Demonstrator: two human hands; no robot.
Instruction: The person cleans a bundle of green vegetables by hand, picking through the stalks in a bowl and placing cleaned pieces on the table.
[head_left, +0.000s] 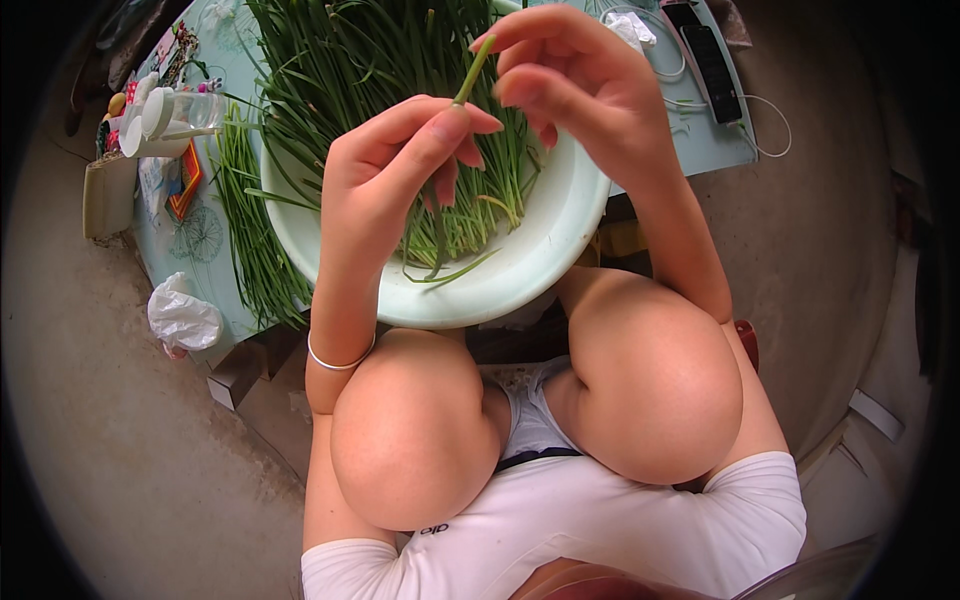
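Note:
My left hand (409, 154) pinches a green garlic chive stalk (474, 71) between thumb and forefinger. The stalk's pale cut-looking end points up, and its thin leaves hang below over the basin. Beside that end is my right hand (592, 90), its thumb and forefinger apart; the forefinger's tip is close to the stalk, and whether it touches I cannot tell. Beneath both hands, a large pale green plastic basin (517, 281) holds a thick heap of garlic chives (352, 67), stem ends toward me. A smaller bundle of chives (251, 225) lies left of the basin.
The basin stands on a patterned table cover (199, 232). Left are a crumpled white plastic bag (184, 315), a clear jar (199, 111) and small clutter. At the right edge lie a phone (709, 71), a white cable (784, 124) and a crumpled tissue (630, 30).

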